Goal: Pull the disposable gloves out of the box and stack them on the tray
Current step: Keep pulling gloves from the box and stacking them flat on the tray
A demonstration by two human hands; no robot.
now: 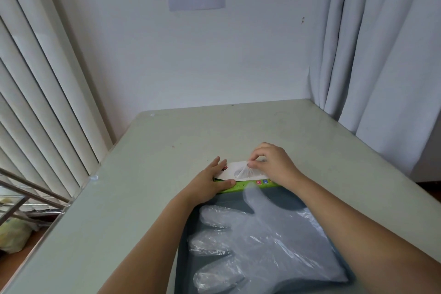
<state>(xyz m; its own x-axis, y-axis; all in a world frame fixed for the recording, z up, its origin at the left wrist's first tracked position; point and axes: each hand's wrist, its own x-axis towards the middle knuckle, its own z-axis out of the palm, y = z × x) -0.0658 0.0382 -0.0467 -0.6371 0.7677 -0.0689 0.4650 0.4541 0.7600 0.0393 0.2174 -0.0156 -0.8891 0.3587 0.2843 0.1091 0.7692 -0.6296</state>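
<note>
The right hand (pixel 272 162) pinches a new glove (pixel 243 170) poking up from the box (pixel 253 185), right under its fingertips. The left hand (pixel 210 184) presses straight fingers on the box. A flat glove (pixel 262 234) lies sideways on the tray (pixel 284 199), its fingers pointing left. The table (pixel 167 150) is grey and the wall (pixel 214 55) is white.

We note both forearms bare, extended forward. Left hand (pixel 210 182) lies flat, fingers straight, thumb out. Right hand (pixel 274 164) arched, thumb and forefinger pinching a glove (pixel 243 170).
</note>
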